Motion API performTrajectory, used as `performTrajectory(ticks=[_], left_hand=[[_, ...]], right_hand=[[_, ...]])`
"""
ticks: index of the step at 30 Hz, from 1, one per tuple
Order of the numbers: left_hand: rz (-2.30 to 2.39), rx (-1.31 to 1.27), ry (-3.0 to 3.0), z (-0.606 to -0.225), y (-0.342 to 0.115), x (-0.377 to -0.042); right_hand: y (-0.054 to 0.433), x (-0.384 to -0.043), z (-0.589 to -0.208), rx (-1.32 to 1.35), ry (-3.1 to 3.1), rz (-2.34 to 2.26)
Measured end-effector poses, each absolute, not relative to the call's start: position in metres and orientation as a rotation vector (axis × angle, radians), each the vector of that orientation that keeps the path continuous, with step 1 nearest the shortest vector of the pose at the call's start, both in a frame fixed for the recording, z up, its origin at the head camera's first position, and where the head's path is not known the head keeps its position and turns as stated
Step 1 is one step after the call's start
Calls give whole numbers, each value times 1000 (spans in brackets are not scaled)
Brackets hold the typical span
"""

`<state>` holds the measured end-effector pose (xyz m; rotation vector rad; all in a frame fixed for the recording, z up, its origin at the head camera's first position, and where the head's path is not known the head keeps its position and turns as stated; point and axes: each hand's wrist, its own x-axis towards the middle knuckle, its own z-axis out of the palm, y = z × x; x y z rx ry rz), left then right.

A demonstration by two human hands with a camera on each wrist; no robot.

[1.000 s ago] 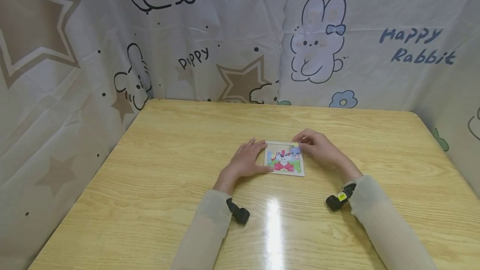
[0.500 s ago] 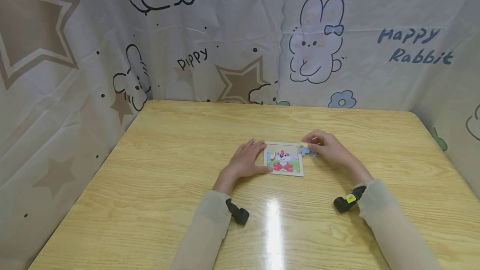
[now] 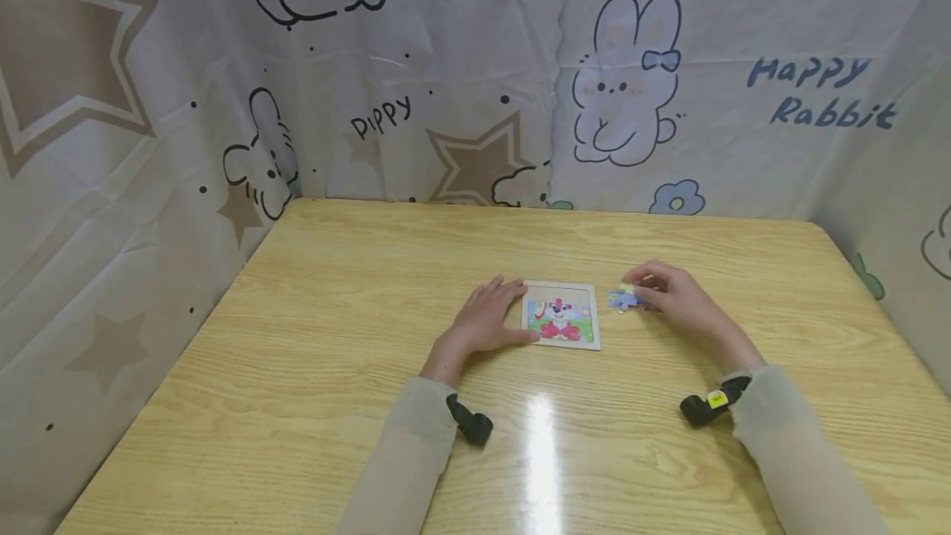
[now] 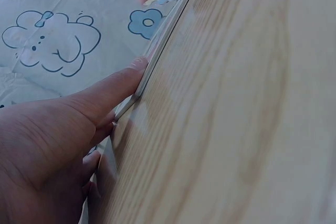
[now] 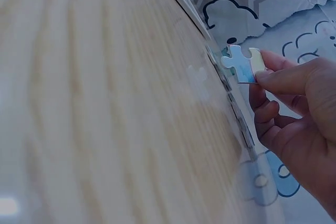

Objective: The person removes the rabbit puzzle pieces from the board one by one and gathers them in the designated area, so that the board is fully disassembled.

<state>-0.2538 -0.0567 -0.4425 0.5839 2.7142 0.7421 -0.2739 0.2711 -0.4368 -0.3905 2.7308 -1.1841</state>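
Note:
My left hand (image 3: 486, 316) holds the left side of a framed jigsaw puzzle (image 3: 560, 322), thumb at its near edge and fingers at its far left corner. In the left wrist view, the thumb lies along the frame's edge (image 4: 163, 45). The picture shows a pink and white cartoon animal; a bare strip of backing runs along its top. To the right of the frame, my right hand (image 3: 679, 295) pinches a blue and yellow jigsaw piece (image 5: 240, 65) between thumb and fingers. Below it, several flat loose pieces (image 5: 241, 121) lie on the table, partly hidden by the hand.
The wooden table (image 3: 357, 304) reaches back to a pale printed curtain (image 3: 461, 64), which also hangs along both sides. Each wrist wears a small black camera, such as the one on the right wrist (image 3: 706, 409).
My right hand has moved right with the jigsaw piece, from over the frame's top right corner to above the loose pieces. My left hand has stayed on the frame.

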Motion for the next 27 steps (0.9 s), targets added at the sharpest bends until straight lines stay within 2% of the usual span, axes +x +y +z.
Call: performTrajectory(ticks=[27], left_hand=[[748, 579, 2714, -442, -56, -254]], right_hand=[[326, -254, -437, -290, 2882, -1139]])
